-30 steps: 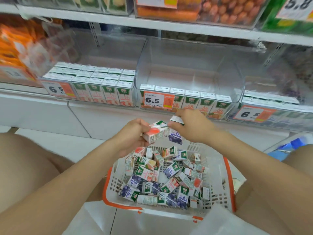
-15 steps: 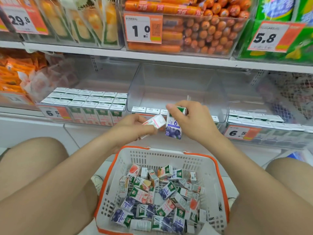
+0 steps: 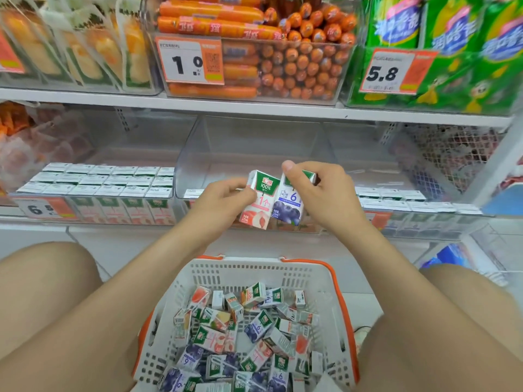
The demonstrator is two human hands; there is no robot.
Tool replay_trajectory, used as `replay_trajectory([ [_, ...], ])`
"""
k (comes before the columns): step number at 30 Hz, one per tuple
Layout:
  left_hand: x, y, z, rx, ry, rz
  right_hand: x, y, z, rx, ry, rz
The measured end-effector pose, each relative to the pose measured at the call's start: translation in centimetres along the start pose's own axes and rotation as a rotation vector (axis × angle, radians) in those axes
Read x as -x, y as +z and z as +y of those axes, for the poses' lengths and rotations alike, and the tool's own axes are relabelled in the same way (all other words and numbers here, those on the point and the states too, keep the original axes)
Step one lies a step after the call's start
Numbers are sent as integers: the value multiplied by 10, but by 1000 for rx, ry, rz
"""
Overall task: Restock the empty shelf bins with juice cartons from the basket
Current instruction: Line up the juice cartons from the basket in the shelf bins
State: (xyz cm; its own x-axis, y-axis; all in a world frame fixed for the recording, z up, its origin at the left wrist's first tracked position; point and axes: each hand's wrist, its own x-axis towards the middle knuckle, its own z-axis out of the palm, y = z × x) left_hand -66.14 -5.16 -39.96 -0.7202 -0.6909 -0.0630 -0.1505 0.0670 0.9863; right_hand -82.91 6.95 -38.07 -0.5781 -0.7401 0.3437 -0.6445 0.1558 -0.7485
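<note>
Shelving filled the view: upper shelf (image 3: 254,107) carried sausages (image 3: 297,63) behind a 1.0 price tag (image 3: 189,61) and green packs (image 3: 452,52) tagged 5.8. Below it I saw three clear bins in a row. Left bin (image 3: 93,193) was packed with upright cartons, tag 6.5. Middle bin (image 3: 254,154) was mostly bare, with only a front row of carton tops partly hidden behind the hands. Right bin (image 3: 410,205) held a couple of rows near its front.

Left hand (image 3: 223,202) was closed around a peach carton (image 3: 258,202), tilted slightly. Right hand (image 3: 319,193) was pinched on a blueberry carton (image 3: 288,206), thumb over the top edge. Both cartons were touching side by side, in front of the middle bin's front wall, above the basket.

White basket (image 3: 254,274) with orange trim sat on the floor between the person's knees, with mixed peach and blueberry cartons (image 3: 243,335) loose in a heap inside.
</note>
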Motion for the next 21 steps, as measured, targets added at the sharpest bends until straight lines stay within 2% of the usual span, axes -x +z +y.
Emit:
replay_trajectory([
  [12, -34, 128, 60, -303, 413, 25, -10, -138, 65, 308, 91, 316],
  [16, -48, 165, 64, -387, 478, 16, -27, -184, 114, 456, 101, 294],
  [21, -64, 199, 54, -410, 488, -14, -43, -214, 172, 797, 125, 133],
])
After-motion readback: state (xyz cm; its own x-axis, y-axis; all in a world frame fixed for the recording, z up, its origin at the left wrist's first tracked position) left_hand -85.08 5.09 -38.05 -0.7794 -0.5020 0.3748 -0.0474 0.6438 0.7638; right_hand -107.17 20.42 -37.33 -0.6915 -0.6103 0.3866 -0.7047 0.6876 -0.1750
